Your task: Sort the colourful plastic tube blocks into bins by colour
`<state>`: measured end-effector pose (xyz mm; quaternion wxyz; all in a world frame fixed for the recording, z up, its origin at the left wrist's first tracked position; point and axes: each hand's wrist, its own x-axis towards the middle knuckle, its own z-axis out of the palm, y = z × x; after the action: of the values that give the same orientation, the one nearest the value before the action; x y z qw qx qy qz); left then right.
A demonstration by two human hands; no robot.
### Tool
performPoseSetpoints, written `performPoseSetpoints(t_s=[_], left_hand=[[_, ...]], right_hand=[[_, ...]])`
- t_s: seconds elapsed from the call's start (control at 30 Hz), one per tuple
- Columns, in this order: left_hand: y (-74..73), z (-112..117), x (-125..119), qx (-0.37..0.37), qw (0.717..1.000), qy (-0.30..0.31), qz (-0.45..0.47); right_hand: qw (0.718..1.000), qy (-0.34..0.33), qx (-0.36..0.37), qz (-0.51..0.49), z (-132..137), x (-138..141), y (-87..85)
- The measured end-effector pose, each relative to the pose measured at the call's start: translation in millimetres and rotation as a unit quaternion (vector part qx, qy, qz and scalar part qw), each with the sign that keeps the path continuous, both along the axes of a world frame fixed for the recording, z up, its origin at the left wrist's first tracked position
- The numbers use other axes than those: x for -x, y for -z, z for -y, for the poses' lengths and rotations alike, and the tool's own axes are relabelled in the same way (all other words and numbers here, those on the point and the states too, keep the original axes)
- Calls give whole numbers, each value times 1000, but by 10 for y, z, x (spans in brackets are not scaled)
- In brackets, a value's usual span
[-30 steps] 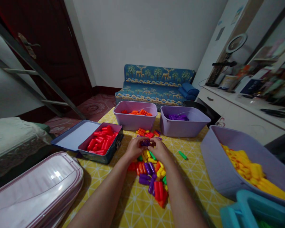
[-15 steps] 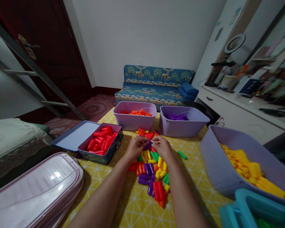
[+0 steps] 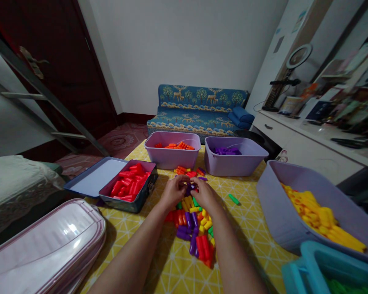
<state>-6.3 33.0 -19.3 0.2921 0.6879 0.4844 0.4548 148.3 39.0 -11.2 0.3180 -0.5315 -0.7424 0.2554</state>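
A heap of small plastic pegs (image 3: 196, 228) in red, orange, yellow, green and purple lies on the yellow tablecloth (image 3: 171, 269). My left hand (image 3: 173, 192) and my right hand (image 3: 204, 192) meet over the heap's far end, fingers curled and pinched around purple pegs (image 3: 189, 188) between them. A few loose pegs (image 3: 188, 171) lie just beyond the hands. One green peg (image 3: 233, 199) lies alone to the right.
Two lilac tubs stand at the back, one with orange pegs (image 3: 171, 155), one with purple pegs (image 3: 233, 160). A tin of red pegs (image 3: 130, 185) sits left with its lid open. A tub of yellow pegs (image 3: 309, 212) and a teal bin (image 3: 325, 269) are right. A pale case (image 3: 43, 245) lies front left.
My hands drew slightly apart half a second ago and have closed together again on the purple pegs. The view shifted a little.
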Motion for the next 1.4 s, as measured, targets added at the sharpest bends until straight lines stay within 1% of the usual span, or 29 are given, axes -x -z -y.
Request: performPoseSetpoints(t_s=[0.07, 0.13, 0.2, 0.3, 0.37, 0.43, 0.5, 0.57, 0.63, 0.67, 0.7, 0.77, 0.83, 0.9, 0.97, 1.03, 1.1, 1.17, 1.23, 1.3, 1.37, 1.4], left_hand=[[-15, 19, -9, -2, 1000, -4, 12], [-49, 42, -22, -30, 999, -24, -27], [-116, 57, -50, -71, 994, -52, -72], [-297, 36, -142, -121, 984, -72, -111], [-458, -14, -238, -144, 978, -51, -143], [-621, -86, -355, -160, 967, -22, -196], [-762, -166, -486, -168, 950, 11, -263], [-861, -235, -614, -172, 930, 42, -322], [-914, -282, -723, -172, 914, 54, -362], [-924, -295, -765, -168, 910, 55, -375], [-923, -300, -799, -163, 908, 54, -382], [-900, -294, -838, -153, 910, 56, -381], [-863, -273, -847, -147, 915, 60, -370], [-828, -253, -833, -147, 917, 67, -365], [-803, -239, -803, -146, 917, 75, -365], [-786, -225, -757, -145, 915, 91, -364], [-763, -190, -695, -140, 914, 106, -365], [-726, -117, -612, -117, 917, 102, -369], [-682, -3, -504, -73, 923, 59, -372], [-654, 137, -362, -28, 927, -15, -374], [-661, 271, -186, 24, 921, -73, -382], [-676, 327, -90, 53, 914, -86, -392]], right_hand=[[999, 33, 13, -1, -4, -7, -5], [998, 59, 23, -13, -11, -50, -36], [997, 72, 20, -36, -27, -133, -94], [990, 102, -5, -95, -57, -296, -228], [978, 135, -39, -156, -66, -385, -342], [955, 166, -82, -232, -57, -433, -455], [922, 193, -117, -314, -43, -446, -543], [883, 222, -126, -393, -37, -443, -593], [845, 244, -118, -461, -43, -439, -609], [829, 241, -114, -491, -47, -437, -612], [818, 224, -110, -518, -48, -435, -615], [808, 153, -99, -560, -35, -420, -633], [806, 80, -78, -581, -3, -390, -666], [811, 47, -56, -581, 31, -359, -697], [829, 45, -41, -556, 43, -346, -702], [857, 64, -38, -510, 22, -356, -663], [886, 94, -38, -453, -23, -380, -582], [915, 121, -29, -384, -66, -399, -486], [948, 139, -14, -285, -78, -407, -415], [977, 145, 0, -157, -44, -410, -402], [990, 139, 28, -23, 25, -422, -444], [990, 130, 50, 38, 64, -434, -474]])
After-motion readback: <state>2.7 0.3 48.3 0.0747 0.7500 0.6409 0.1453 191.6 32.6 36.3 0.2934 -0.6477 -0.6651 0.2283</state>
